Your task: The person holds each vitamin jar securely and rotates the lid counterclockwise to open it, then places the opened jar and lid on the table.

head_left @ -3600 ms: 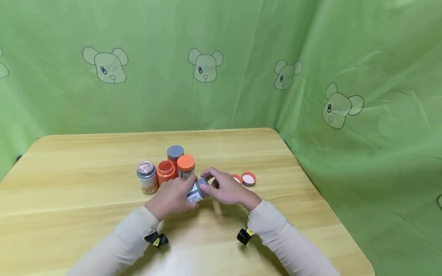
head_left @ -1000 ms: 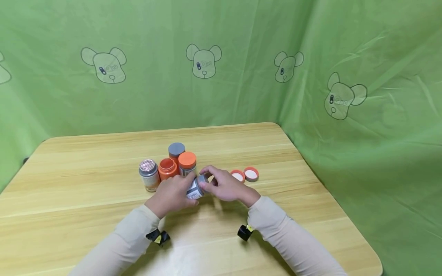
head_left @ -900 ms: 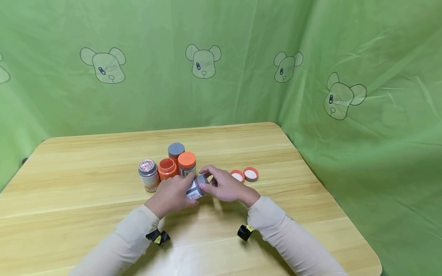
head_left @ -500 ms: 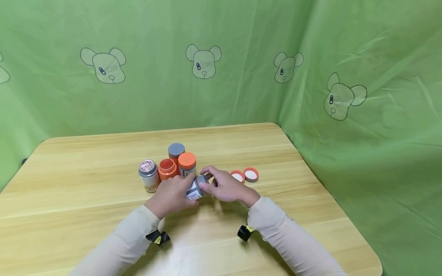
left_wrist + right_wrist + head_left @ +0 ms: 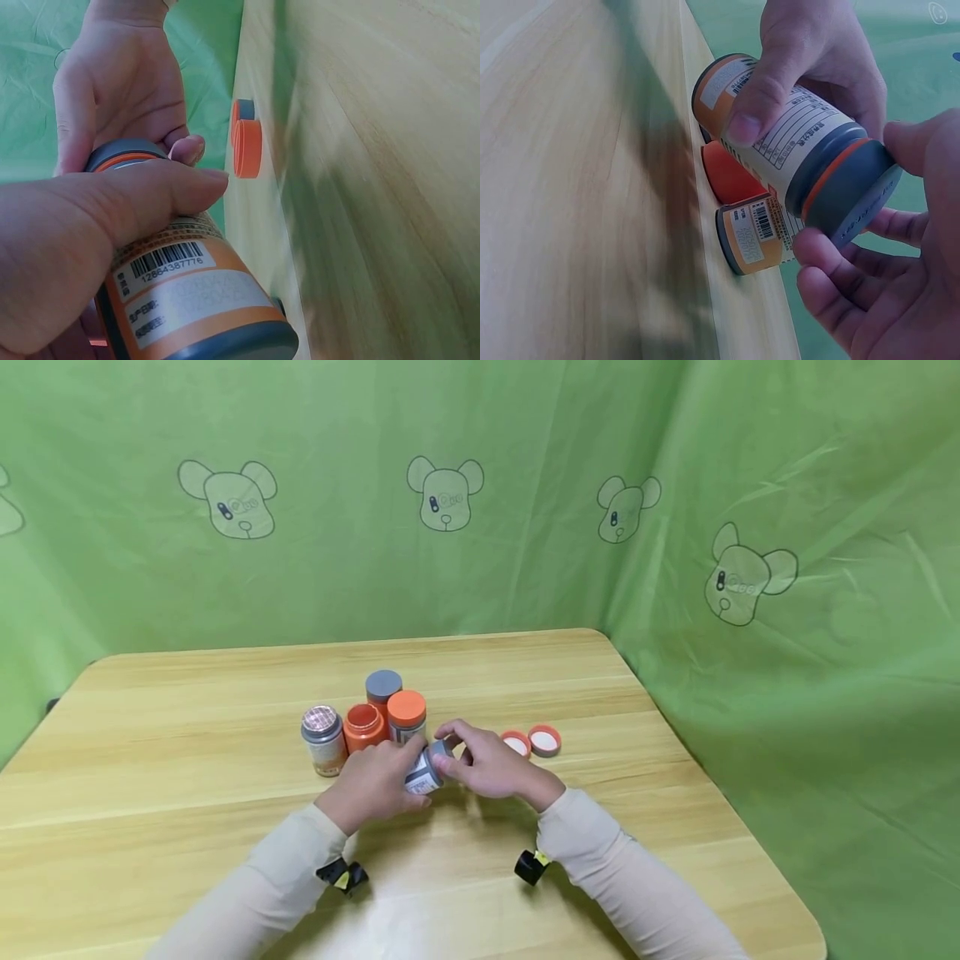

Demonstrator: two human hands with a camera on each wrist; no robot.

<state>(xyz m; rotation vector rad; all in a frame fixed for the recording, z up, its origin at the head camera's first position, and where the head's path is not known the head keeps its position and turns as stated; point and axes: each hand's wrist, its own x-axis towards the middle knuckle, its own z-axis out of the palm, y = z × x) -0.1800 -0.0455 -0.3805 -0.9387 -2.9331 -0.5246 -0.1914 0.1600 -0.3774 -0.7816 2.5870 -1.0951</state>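
Observation:
My left hand grips a labelled jar with an orange and grey body, tilted above the table. In the left wrist view the thumb lies across the jar's barcode side. My right hand holds the jar's grey lid between thumb and curled fingers. An orange ring shows under the lid in the right wrist view, and the lid sits on the jar's neck. Just beyond the hands stand an orange-lidded jar, an uncapped orange jar and a grey-lidded jar.
At the left of the group is a jar with a foil-sealed mouth. Two loose lids lie inside up, right of my right hand. The wooden table is bordered by green curtains at the back and right.
Both hands keep their hold on the jar and its lid, with only slight finger movement. The head view has shifted a little; the other jars and loose lids stay put.

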